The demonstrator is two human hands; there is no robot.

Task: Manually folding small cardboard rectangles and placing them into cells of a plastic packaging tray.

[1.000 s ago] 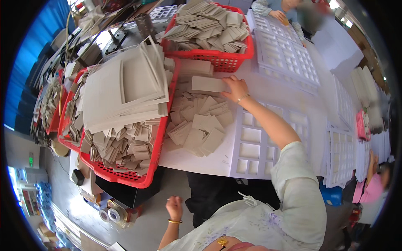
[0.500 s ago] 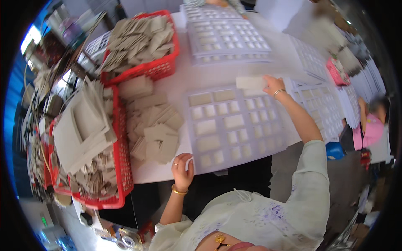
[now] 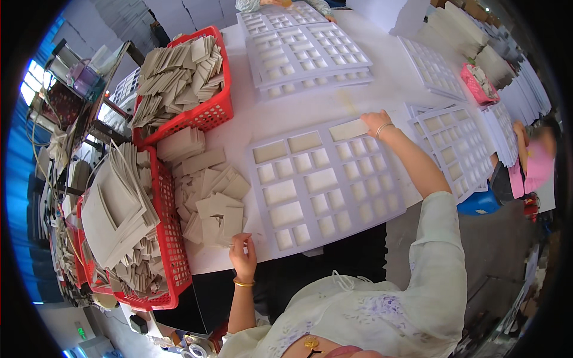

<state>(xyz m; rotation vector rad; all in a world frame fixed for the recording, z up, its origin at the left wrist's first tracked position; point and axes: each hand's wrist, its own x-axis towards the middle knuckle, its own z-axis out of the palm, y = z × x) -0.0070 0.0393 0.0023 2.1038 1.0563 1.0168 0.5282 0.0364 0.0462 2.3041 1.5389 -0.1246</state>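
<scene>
Right hand (image 3: 377,123) gripping flat cardboard strip (image 3: 348,130), white gridded tray (image 3: 304,194) beneath, left hand (image 3: 243,253) curled, grasp unclear

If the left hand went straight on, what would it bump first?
Probably the pile of grey cards just ahead of the left hand, though its height above them is hard to judge.

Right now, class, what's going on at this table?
The person's right hand touches one end of a pale card, at the far side of the white compartment tray. The left hand is by the near edge of the table, beside loose cards. Red baskets heaped with more cards stand leftward.
</scene>
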